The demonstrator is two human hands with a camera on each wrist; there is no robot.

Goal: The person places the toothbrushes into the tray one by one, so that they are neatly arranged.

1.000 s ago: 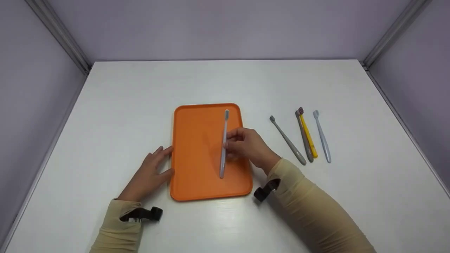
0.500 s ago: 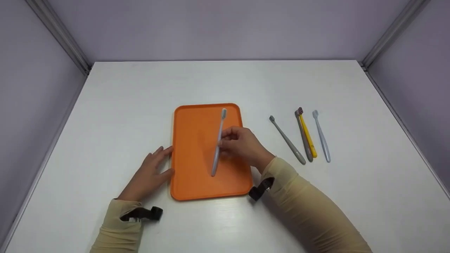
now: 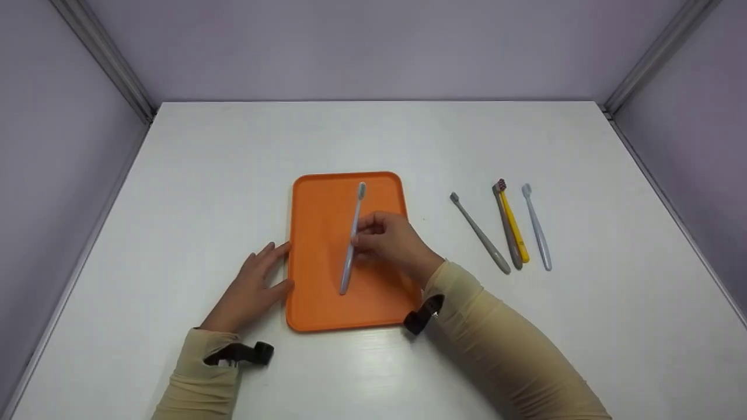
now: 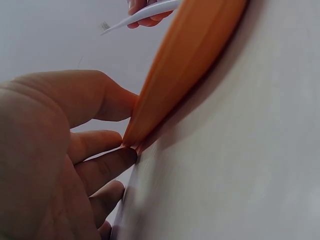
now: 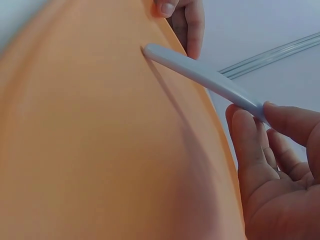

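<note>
The right hand [image 3: 390, 240] pinches a slim, pale grey-blue toothbrush [image 3: 352, 239] at about mid-handle between thumb and fingertips [image 5: 248, 131]; the smooth plastic handle runs slightly aslant over the orange tray [image 3: 318, 291], bristle head toward the far rim and rounded butt end toward the near side. In the right wrist view the butt end sits at or just above the tray floor, though contact cannot be told for sure. The tray is a matte, rounded-corner rectangle of plastic with a low raised lip, lying flat on the white table [image 3: 373, 140]. The left hand [image 3: 251, 289] rests flat on the table, fingers relaxed and spread, with thumb and fingertips [image 4: 107, 162] touching the tray's left rim. Well to the right of the tray lie four more toothbrushes: a dark grey one [image 3: 480, 233] tilted, then a grey-brown one [image 3: 506, 230] touching a yellow one [image 3: 514, 227], and a light blue one [image 3: 537, 228] just beside them.
</note>
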